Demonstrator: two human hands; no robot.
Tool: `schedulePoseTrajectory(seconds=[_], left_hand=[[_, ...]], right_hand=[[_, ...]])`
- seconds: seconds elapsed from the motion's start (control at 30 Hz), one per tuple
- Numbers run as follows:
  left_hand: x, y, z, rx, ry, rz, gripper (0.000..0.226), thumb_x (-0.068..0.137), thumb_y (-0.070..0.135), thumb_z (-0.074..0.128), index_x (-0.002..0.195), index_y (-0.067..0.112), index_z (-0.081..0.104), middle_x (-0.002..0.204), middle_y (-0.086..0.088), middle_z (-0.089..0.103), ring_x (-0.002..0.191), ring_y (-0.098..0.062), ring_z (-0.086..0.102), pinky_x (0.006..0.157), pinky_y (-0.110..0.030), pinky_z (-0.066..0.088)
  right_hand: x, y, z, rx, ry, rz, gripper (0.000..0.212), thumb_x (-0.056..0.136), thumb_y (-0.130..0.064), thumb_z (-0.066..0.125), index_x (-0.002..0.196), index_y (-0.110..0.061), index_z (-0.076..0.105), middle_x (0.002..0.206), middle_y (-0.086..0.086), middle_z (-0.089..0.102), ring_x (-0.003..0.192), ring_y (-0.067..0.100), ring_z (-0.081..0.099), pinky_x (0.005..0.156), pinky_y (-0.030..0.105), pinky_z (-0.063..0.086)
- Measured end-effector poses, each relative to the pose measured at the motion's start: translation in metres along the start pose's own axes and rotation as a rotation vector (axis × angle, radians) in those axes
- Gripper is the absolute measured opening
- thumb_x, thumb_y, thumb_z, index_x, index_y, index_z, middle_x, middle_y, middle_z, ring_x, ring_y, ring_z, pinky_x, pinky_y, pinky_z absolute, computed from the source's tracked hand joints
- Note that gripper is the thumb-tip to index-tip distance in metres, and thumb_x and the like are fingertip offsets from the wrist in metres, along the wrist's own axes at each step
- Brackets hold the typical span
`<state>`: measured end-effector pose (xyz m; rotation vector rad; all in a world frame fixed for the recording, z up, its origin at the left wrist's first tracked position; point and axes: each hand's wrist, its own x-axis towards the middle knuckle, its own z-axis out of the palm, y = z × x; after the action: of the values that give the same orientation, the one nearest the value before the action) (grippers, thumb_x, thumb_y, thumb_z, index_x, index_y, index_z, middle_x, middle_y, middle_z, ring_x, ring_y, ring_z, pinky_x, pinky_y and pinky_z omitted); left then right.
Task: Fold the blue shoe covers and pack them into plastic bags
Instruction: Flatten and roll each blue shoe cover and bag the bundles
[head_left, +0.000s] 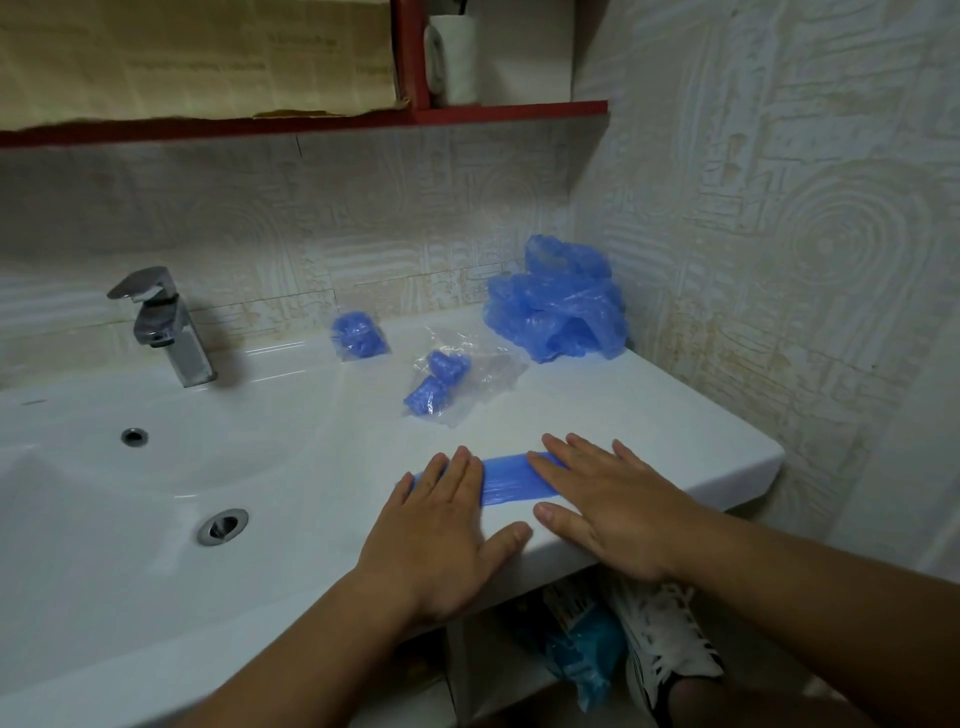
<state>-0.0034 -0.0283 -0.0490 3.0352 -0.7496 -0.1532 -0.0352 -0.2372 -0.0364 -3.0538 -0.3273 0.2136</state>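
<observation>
A blue shoe cover (511, 480), flattened into a long strip, lies on the white sink counter (649, 415) near its front edge. My left hand (449, 530) presses flat on the strip's left end, fingers straight. My right hand (605, 504) presses flat on its right end, fingers spread. A loose pile of blue shoe covers (558, 306) sits at the back right by the wall. A clear plastic bag (452, 384) with two folded blue covers lies in the middle of the counter. Another small bag with a folded cover (359, 335) lies further back.
The sink basin (104, 493) with its drain (222, 526) fills the left side, with a chrome faucet (161, 322) behind it. A red shelf (467, 111) hangs overhead. Tiled walls close the back and right. Below the counter edge are a shoe (662, 644) and a blue bag.
</observation>
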Motion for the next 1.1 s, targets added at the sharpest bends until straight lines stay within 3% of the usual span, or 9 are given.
schedulePoseTrajectory(seconds=[0.23,0.43,0.53,0.63,0.7,0.87,1.0,1.1], left_hand=[[-0.010,-0.004,-0.001,0.005,-0.014,-0.104,0.103,0.073,0.082,-0.002,0.157,0.023,-0.011,0.164,0.003,-0.015,0.152,-0.016,-0.011,0.124,-0.042,-0.001],[-0.011,-0.002,0.002,0.047,0.030,-0.159,0.105,0.074,0.085,-0.003,0.157,0.021,-0.008,0.165,0.001,-0.010,0.152,-0.019,-0.007,0.123,-0.042,-0.004],[-0.010,-0.001,0.002,0.070,0.016,-0.160,0.105,0.073,0.086,-0.007,0.157,0.023,-0.010,0.165,0.001,-0.012,0.152,-0.019,-0.008,0.123,-0.043,-0.004],[-0.011,-0.003,0.001,0.085,0.008,-0.142,0.091,0.085,0.077,0.002,0.156,0.023,-0.012,0.164,0.000,-0.016,0.152,-0.018,-0.011,0.124,-0.043,-0.002],[-0.012,-0.004,0.001,0.062,0.006,-0.138,0.096,0.079,0.079,-0.002,0.156,0.023,-0.012,0.164,0.000,-0.015,0.152,-0.017,-0.010,0.124,-0.043,-0.001],[-0.011,-0.003,0.007,0.002,0.075,-0.164,0.105,0.074,0.085,-0.003,0.157,0.021,-0.008,0.165,0.002,-0.010,0.152,-0.017,-0.007,0.123,-0.043,-0.002],[-0.013,0.000,0.008,-0.056,0.105,-0.250,0.109,0.073,0.087,-0.003,0.157,0.019,-0.005,0.165,-0.002,-0.010,0.153,-0.021,-0.007,0.122,-0.046,-0.001],[-0.014,-0.001,0.007,-0.127,0.252,-0.249,0.111,0.070,0.088,-0.007,0.158,0.019,0.000,0.166,-0.004,-0.005,0.153,-0.023,-0.003,0.123,-0.044,0.001]], right_hand=[[-0.003,0.007,-0.001,-0.016,-0.017,-0.006,0.070,0.096,-0.066,0.013,0.155,-0.037,-0.011,0.163,-0.012,-0.018,0.149,0.008,-0.016,0.121,0.037,-0.007],[-0.001,-0.008,-0.002,-0.078,0.045,0.056,0.076,0.094,-0.068,0.007,0.157,-0.028,-0.004,0.164,-0.009,-0.013,0.150,0.011,-0.016,0.122,0.046,-0.008],[0.000,-0.032,-0.007,-0.034,0.114,-0.085,0.069,0.098,-0.063,0.013,0.157,-0.030,-0.002,0.164,-0.012,-0.010,0.149,0.007,-0.016,0.122,0.040,-0.011],[0.003,-0.049,-0.008,0.085,0.002,-0.171,0.065,0.102,-0.057,0.016,0.157,-0.029,-0.002,0.164,-0.012,-0.008,0.149,0.005,-0.013,0.123,0.035,-0.008],[0.005,-0.043,-0.006,0.096,-0.023,-0.149,0.067,0.101,-0.059,0.015,0.158,-0.027,-0.002,0.165,-0.010,-0.008,0.150,0.006,-0.012,0.123,0.035,-0.006],[-0.003,0.002,-0.004,0.028,-0.007,-0.027,0.069,0.100,-0.060,0.015,0.157,-0.028,-0.005,0.164,-0.011,-0.012,0.150,0.006,-0.012,0.123,0.033,-0.005],[-0.005,0.013,-0.004,0.066,-0.004,-0.034,0.069,0.100,-0.059,0.020,0.157,-0.029,-0.005,0.164,-0.012,-0.011,0.149,0.004,-0.011,0.123,0.032,-0.004],[-0.008,0.014,-0.004,0.086,0.008,-0.051,0.076,0.097,-0.065,0.024,0.157,-0.029,-0.005,0.164,-0.013,-0.011,0.149,0.002,-0.011,0.122,0.031,-0.006]])
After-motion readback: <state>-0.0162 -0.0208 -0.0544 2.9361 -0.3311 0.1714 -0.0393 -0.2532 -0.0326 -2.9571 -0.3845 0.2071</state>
